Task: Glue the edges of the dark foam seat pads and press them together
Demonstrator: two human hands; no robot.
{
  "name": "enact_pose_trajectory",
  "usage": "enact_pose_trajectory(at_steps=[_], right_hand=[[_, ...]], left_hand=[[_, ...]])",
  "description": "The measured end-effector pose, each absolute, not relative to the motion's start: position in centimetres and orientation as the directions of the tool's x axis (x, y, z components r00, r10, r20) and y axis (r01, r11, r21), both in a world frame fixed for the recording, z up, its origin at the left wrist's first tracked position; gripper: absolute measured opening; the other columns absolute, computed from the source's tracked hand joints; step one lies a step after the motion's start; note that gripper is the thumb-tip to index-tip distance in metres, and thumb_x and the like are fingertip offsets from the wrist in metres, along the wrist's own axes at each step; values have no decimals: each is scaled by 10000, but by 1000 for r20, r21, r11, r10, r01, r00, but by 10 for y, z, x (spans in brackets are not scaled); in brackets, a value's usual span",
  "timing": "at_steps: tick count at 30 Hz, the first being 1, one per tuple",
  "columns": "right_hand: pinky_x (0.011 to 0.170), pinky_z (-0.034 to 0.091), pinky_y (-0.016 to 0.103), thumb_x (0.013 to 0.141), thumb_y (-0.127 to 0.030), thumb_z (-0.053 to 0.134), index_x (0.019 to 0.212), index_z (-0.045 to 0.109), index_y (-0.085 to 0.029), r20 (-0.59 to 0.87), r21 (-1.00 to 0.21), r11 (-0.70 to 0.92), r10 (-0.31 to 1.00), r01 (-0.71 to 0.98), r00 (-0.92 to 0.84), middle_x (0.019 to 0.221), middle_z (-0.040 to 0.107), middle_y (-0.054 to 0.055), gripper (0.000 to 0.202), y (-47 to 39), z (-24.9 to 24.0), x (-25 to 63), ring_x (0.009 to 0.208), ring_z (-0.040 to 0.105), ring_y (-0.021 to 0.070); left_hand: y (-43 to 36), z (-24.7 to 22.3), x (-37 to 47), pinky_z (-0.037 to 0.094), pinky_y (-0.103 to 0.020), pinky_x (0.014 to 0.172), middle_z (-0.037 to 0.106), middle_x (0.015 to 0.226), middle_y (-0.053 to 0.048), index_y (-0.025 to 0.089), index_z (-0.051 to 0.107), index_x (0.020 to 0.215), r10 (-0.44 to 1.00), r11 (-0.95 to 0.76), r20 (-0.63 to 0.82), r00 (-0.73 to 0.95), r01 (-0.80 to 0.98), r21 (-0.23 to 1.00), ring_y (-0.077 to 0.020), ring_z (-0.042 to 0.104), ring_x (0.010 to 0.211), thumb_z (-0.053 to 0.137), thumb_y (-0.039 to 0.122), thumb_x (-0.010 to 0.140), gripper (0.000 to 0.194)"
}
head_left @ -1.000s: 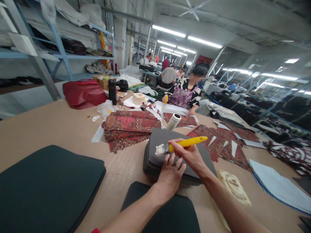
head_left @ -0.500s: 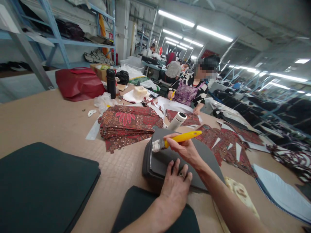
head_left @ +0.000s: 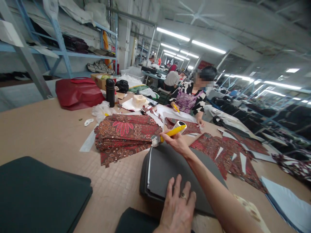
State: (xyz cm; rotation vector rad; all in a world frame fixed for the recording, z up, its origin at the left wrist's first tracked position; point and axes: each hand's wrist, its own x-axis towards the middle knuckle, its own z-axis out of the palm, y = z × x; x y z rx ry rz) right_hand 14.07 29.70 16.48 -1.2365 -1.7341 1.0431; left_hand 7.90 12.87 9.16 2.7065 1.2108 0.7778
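Observation:
A yellow-handled brush (head_left: 173, 131) is gripped in my right hand (head_left: 175, 142), its whitish bristles at the far left corner of a stack of dark grey sheets (head_left: 165, 165). Along the top sheet's left edge runs a white line of paste or glue. My left hand (head_left: 178, 202), a ring on one finger, lies with fingers spread on the near part of that stack. Just beyond the brush is a fanned pile of red-brown patterned pieces (head_left: 126, 129). A white cylinder (head_left: 181, 125) is partly hidden behind the brush handle.
Dark green sheets lie stacked at left (head_left: 41, 194), with another dark piece (head_left: 136, 221) at the near edge. A red bag (head_left: 79, 94) and black flask (head_left: 110, 93) stand farther back. Patterned cut pieces (head_left: 225, 152) spread to the right. Across the table, a co-worker (head_left: 188, 97) holds a yellow tool.
My right hand has moved the brush away from me along the left edge to the far corner. The white line there is longer. My left hand stays flat on the stack; the view has shifted.

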Motion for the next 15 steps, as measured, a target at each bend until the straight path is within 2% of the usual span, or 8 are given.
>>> enact_pose_trajectory(at_steps=[5, 9, 12, 15], right_hand=[[529, 343, 232, 707, -516, 614, 792, 628, -119, 148, -896, 199, 977, 398, -155, 589, 522, -16, 407, 320, 159, 173, 529, 407, 84], [547, 354, 238, 695, -527, 605, 840, 632, -109, 189, -884, 205, 979, 420, -81, 619, 546, -6, 443, 323, 162, 192, 549, 430, 93], [531, 354, 230, 701, -514, 588, 867, 638, -115, 186, -884, 219, 975, 414, -121, 623, 551, -12, 435, 326, 163, 189, 533, 427, 85], [520, 349, 226, 698, -491, 589, 797, 639, -124, 173, -882, 227, 971, 413, -164, 612, 551, -15, 383, 330, 162, 189, 528, 428, 83]], left_hand=[[131, 82, 84, 400, -402, 915, 639, 1162, 24, 252, 619, 1044, 663, -654, 614, 429, 731, 194, -272, 546, 1123, 345, 275, 923, 300], [133, 77, 88, 371, -380, 921, 662, 1101, 40, 262, 639, 993, 613, -623, 710, 346, 765, 165, -245, 555, 1089, 348, 285, 924, 299], [134, 73, 89, 339, -383, 938, 656, 1112, 44, 275, 642, 1007, 580, -631, 738, 345, 764, 139, -244, 534, 1103, 384, 307, 914, 276], [136, 66, 90, 310, -401, 959, 626, 1175, 35, 286, 628, 1056, 581, -646, 720, 379, 753, 125, -260, 477, 1164, 420, 339, 900, 265]])
